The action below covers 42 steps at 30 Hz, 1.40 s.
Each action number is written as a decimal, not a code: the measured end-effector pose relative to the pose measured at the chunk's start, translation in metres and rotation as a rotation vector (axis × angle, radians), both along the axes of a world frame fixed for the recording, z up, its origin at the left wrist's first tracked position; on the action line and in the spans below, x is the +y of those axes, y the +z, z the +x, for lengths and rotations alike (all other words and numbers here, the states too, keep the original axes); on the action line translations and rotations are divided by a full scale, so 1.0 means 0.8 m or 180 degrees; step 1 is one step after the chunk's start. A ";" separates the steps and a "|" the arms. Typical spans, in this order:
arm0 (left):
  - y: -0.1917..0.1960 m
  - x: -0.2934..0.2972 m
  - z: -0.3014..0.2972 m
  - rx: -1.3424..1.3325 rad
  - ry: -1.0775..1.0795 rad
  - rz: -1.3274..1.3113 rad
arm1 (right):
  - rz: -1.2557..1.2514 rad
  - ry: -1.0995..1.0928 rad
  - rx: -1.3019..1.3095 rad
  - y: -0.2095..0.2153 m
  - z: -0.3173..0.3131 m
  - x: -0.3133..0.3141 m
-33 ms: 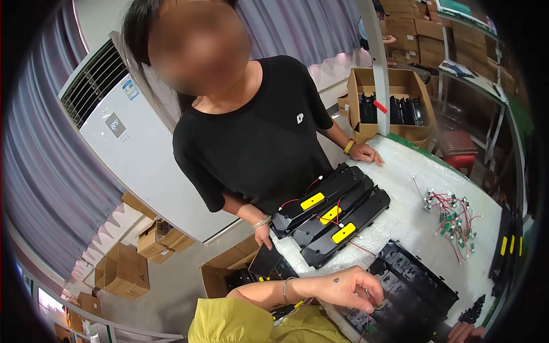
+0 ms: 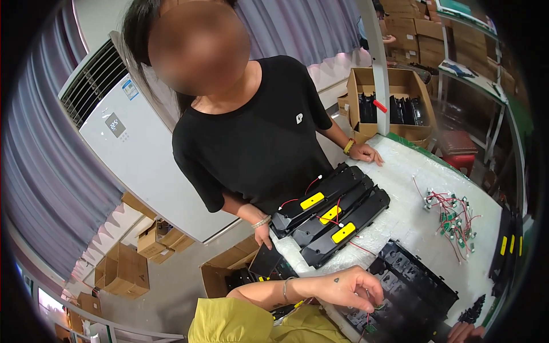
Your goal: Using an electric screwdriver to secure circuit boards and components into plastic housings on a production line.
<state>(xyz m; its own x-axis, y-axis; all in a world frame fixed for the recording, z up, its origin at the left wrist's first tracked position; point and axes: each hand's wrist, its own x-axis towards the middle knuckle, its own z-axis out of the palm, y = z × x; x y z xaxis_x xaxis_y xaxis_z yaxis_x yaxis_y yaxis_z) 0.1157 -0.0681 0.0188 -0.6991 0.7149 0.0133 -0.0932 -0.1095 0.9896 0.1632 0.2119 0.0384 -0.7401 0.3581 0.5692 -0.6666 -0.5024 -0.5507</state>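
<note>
My left hand (image 2: 351, 288) reaches in from the lower edge, with a yellow-green sleeve and a bracelet on its arm. Thumb and fingers are pinched on a thin red wire (image 2: 367, 320), over a black plastic housing (image 2: 426, 280). Beneath the fingertips a small green circuit board (image 2: 370, 328) shows at the housing's compartments. At the lower right edge, my right hand (image 2: 466, 332) is dark and partly cut off. Its fingers are curled near the housing's corner; what they hold is hidden.
Black casings (image 2: 346, 231) with yellow labels and red wires lie beyond the housing. Wired circuit boards (image 2: 454, 220) are heaped to the right, more casings (image 2: 503, 246) at the table's right edge. Across the table, a co-worker in a black shirt (image 2: 251, 131) rests a hand (image 2: 366, 153) on it.
</note>
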 end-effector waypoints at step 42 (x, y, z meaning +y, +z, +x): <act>-0.012 -0.012 0.000 -0.1528 -0.0291 0.2496 | -0.0016 0.0044 0.0076 -0.001 0.026 0.035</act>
